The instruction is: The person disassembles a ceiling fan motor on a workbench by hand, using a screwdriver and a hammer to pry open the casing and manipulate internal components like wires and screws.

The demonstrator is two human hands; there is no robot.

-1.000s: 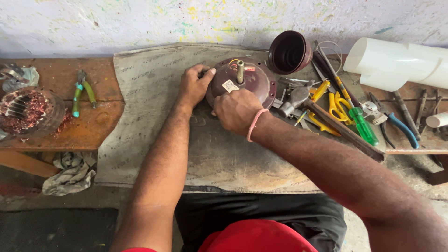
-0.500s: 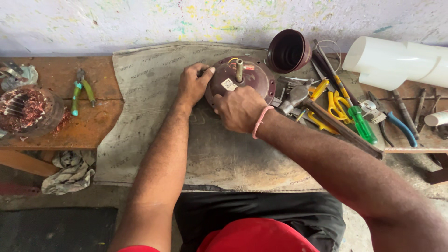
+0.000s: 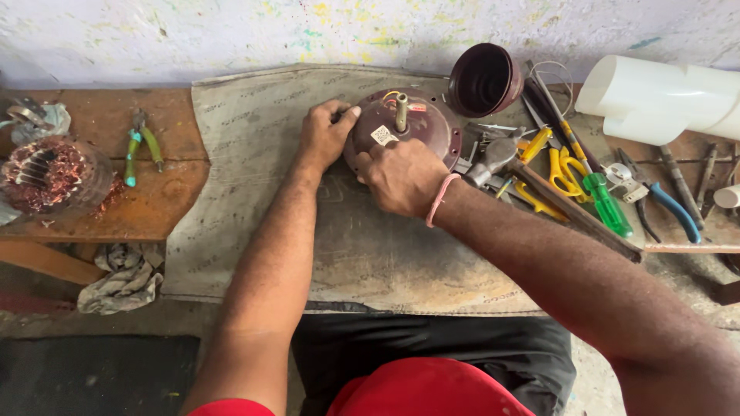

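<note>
Lying at the far left of the wooden bench (image 3: pixel 85 219): a copper-wound stator coil (image 3: pixel 42 176) and, just beside it, green-handled pliers (image 3: pixel 142 150). A crumpled grey rag (image 3: pixel 119 279) is hanging below the bench edge.

Spreading across the middle: a worn grey mat (image 3: pixel 254 154), carrying the work.

Sitting on the mat near its far edge: a round maroon fan motor housing (image 3: pixel 405 127), shaft (image 3: pixel 401 112) pointing up, with coloured wires showing beside the shaft. The casing is appearing closed, both halves together; whether its fasteners are in or out cannot be told, so progress is reading as mid-job, with handling of the body going on and nothing yet lifted off.

Gripping the housing's left rim: the left hand (image 3: pixel 324 139), fingers curled narrowly around the edge, thumb lying on top.

Pressing on the housing's near right side: the right hand (image 3: pixel 402 179), fingers bent closed against the casing; whether a small part is being pinched under them cannot be told.

Lying to the right: a maroon cup-shaped cover (image 3: pixel 484 78) on its side, a hammer (image 3: pixel 539 189), yellow scissors (image 3: pixel 566 171), a green-handled screwdriver (image 3: pixel 605 202), blue-handled pliers (image 3: pixel 667 204), a white pipe fitting (image 3: pixel 659 96).
</note>
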